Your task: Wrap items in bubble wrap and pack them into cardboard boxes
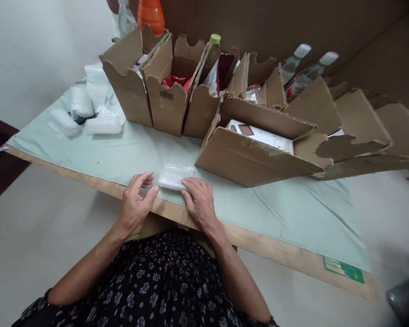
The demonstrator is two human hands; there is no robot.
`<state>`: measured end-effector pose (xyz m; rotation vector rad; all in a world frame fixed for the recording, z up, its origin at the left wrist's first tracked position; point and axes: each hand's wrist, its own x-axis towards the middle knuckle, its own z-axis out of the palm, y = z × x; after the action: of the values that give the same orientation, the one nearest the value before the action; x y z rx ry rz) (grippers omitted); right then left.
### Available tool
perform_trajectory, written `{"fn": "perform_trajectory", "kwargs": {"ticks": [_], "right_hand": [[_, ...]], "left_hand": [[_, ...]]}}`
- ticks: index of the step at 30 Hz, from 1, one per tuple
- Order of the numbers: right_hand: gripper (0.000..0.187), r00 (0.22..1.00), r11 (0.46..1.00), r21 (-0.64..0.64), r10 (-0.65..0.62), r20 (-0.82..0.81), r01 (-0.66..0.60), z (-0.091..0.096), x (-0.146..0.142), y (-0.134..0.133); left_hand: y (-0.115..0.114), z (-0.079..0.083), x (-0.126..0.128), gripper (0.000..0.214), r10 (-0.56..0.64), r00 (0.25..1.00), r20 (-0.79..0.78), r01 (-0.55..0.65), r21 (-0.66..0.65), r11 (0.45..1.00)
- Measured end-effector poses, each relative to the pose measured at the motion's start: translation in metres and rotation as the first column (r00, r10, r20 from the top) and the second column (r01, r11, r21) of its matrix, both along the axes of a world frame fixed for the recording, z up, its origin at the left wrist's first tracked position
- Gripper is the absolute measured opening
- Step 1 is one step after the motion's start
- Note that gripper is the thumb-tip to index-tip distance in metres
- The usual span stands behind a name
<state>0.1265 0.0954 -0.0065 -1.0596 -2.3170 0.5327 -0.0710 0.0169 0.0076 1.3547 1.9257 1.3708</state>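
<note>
Both left hand (136,204) and right hand (199,202) touch packet (175,176) (contents hidden).

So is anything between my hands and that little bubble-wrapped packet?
Nothing visible: the left hand and the right hand both touch the bubble-wrapped packet directly, one at each end, on the pale green sheet.

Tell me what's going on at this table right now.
A seated person has both hands on a small bubble-wrapped packet at the near edge of the table: the left hand curls at its left end, the right hand lies flat on its right end. Behind it stand open cardboard boxes holding packets, and more wrapped bundles lie at the far left.
</note>
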Motion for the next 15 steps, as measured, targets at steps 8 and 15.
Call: {"fn": "perform_trajectory", "kwargs": {"ticks": [8, 15], "right_hand": [[0.027, 0.961, 0.979, -0.195, -0.116, -0.251, 0.067, 0.014, 0.008, -0.028], [0.030, 0.949, 0.967, -0.243, -0.141, -0.283, 0.072, 0.015, 0.031, -0.044]], "left_hand": [[-0.019, -0.001, 0.034, 0.076, 0.014, 0.605, 0.796, 0.155, -0.135, 0.979], [-0.009, 0.001, 0.046, 0.058, -0.053, 0.483, 0.874, 0.191, -0.046, 0.980]]}}
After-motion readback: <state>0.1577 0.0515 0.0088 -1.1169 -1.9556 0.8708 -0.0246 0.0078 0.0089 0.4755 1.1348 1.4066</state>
